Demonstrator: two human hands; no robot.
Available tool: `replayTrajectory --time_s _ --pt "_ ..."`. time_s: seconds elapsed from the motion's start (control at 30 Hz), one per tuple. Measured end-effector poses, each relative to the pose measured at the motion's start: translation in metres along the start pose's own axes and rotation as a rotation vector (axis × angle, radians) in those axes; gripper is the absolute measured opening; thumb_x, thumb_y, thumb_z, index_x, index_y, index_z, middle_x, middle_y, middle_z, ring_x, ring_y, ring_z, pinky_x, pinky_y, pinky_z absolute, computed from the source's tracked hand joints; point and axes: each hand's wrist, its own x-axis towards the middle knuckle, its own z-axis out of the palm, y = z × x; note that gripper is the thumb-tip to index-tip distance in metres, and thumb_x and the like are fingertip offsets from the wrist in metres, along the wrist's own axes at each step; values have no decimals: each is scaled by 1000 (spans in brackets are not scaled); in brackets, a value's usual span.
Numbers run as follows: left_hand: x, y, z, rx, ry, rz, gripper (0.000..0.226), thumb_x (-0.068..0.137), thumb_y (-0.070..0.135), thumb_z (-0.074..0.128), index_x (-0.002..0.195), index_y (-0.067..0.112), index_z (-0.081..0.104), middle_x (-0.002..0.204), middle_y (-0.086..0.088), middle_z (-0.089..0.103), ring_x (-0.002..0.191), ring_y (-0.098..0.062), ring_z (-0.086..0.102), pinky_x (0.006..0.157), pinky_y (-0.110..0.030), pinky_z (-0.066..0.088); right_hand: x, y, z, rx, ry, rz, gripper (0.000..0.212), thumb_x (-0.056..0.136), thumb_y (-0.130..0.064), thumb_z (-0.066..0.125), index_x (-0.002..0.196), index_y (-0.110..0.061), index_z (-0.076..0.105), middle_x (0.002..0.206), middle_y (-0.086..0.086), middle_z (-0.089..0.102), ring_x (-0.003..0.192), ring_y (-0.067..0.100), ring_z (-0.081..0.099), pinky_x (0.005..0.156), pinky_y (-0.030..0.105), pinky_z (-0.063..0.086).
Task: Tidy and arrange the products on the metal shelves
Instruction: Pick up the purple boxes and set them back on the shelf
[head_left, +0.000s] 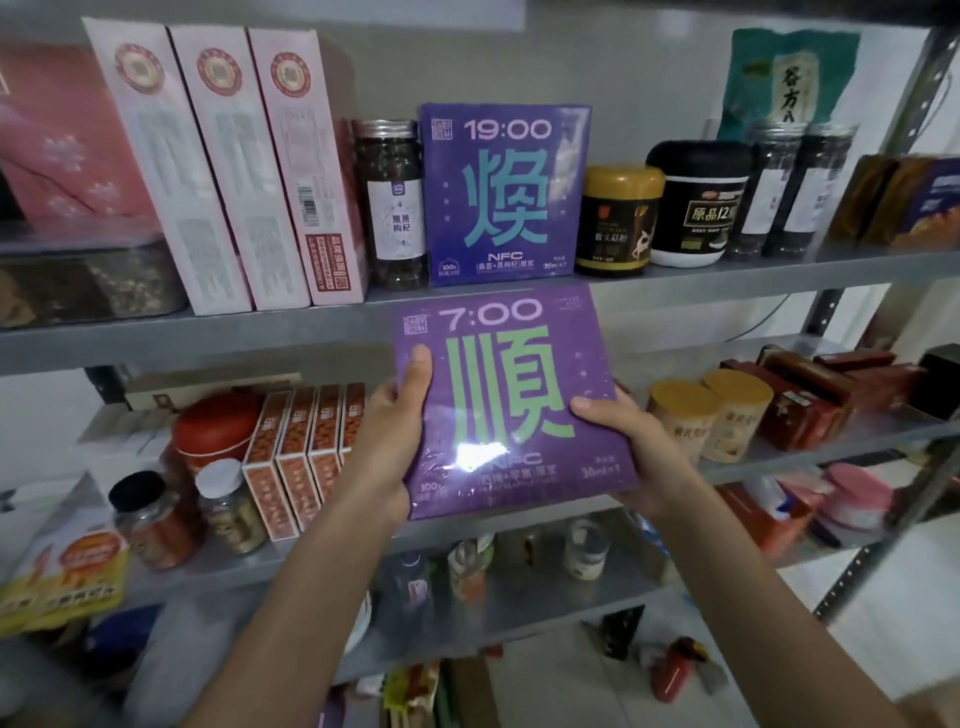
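Purple and film-wrapped, the "7:00" box (511, 364) is held upright in front of the metal shelves (182, 340). The left hand (395, 431) grips its 9 o'clock edge with the thumb on the face, and the right hand (631, 441) grips the 3 o'clock edge the same way. At 12 o'clock from it, the darker "19:00" box (504, 192) stands on the upper shelf between a jar (389, 202) and a gold-lidded tub (618, 221).

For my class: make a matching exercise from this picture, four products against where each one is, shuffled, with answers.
1. 7:00 box
2. 19:00 box
3. gold-lidded jar
4. red tin

A. upper shelf, right of the 19:00 box
B. second shelf, left of the orange boxes
C. gripped by left hand and right hand
D. upper shelf, right of the clear jar

Pairs: 1-C, 2-D, 3-A, 4-B
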Motion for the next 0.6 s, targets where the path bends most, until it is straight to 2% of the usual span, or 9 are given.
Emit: replayTrajectory --time_s 0.13,0.2,0.27,0.3,0.33,0.37,0.43,0.5,0.6 --pt "-5 4 -2 40 -71 21 44 91 56 46 123 26 52 102 -2 74 82 -18 74 70 -35 58 -1 1 0 120 133 42 77 49 -26 88 118 -12 56 96 9 73 81 23 73 58 31 58" --pt "-12 3 0 229 -110 139 63 84 65 38 138 33 40 128 2 61 95 -13 69 74 -26 54 -2 -3 0 182 212 65 63 62 -26 80 118 -11 55 91 7 74 76 21 73 55 30 58" --pt "-14 -3 1 608 -49 397 80 79 76 33 150 40 21 154 14 24 131 -13 44 97 -35 49 -3 -5 -1 222 299 92 58 66 -27 70 120 -12 54 97 8 73 81 23 73 57 33 59" --pt "-14 -7 1 827 -15 539 86 77 80 32 151 41 16 157 20 6 144 -15 23 111 -44 37 -4 -6 -2 231 338 108 61 65 -27 71 122 -13 53 103 10 72 86 25 72 60 34 60" --pt "-13 -12 0 1054 12 683 89 76 80 33 152 39 16 158 20 -5 148 -15 8 117 -47 21 -5 -7 -2 234 363 118 63 65 -27 72 123 -13 52 105 11 72 88 26 72 61 35 60" --pt "-12 -17 -1 1249 31 848 89 76 78 35 152 32 22 161 9 -2 148 -16 4 118 -46 11 -7 -9 0 231 375 124 61 66 -27 72 122 -12 53 102 11 73 84 26 73 61 35 61" --pt "-6 -25 -2 1468 37 1141 83 82 72 40 144 16 41 155 -15 31 145 -26 20 120 -49 11 -10 -13 1 218 389 130 52 72 -25 71 119 -11 54 90 11 75 72 25 74 55 34 60" --pt "-4 -27 -1 1557 55 1274 76 83 65 42 133 9 54 141 -17 52 138 -30 36 117 -52 15 -14 -18 2 219 398 145 41 81 -22 69 117 -10 55 84 11 75 67 25 73 52 35 60" --pt "-5 -23 8 1660 55 1403 76 79 62 54 133 8 55 136 -17 57 132 -33 48 114 -54 19 -18 -23 0 233 416 186 39 83 -21 68 118 -10 56 87 15 75 67 27 73 50 36 59"
